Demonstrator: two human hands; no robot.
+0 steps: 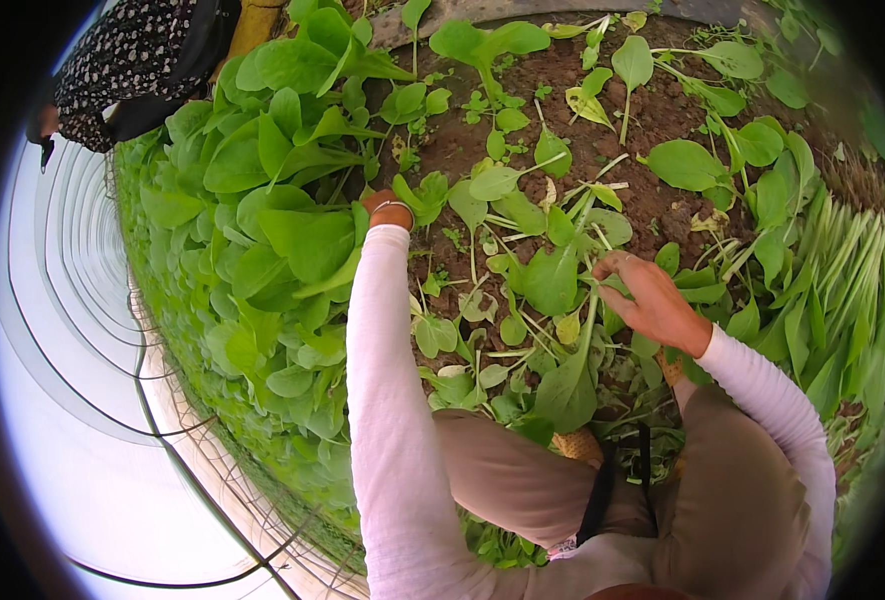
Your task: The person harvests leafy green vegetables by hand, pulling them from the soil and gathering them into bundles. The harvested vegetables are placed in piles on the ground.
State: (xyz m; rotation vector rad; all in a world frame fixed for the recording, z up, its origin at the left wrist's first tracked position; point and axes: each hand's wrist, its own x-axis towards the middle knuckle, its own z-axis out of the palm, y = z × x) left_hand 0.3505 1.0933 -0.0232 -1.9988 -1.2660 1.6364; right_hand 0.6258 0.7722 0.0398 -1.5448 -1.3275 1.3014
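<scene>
My left hand, with a bracelet at the wrist, reaches in among the standing leafy green plants at the edge of the bed. Leaves hide its fingers, so its grip does not show. To the right, my right hand hovers over or touches loose leaves and stalks, thumb and fingers apart. A large picked leaf lies just below it. Cut leaves, some yellowed, lie scattered over the brown soil between the hands.
A pile of long-stalked greens lies at the right. Another person in dark patterned clothing is at the upper left. A dark sheet strip crosses the top. Hoops and pale plastic covering stand at the left.
</scene>
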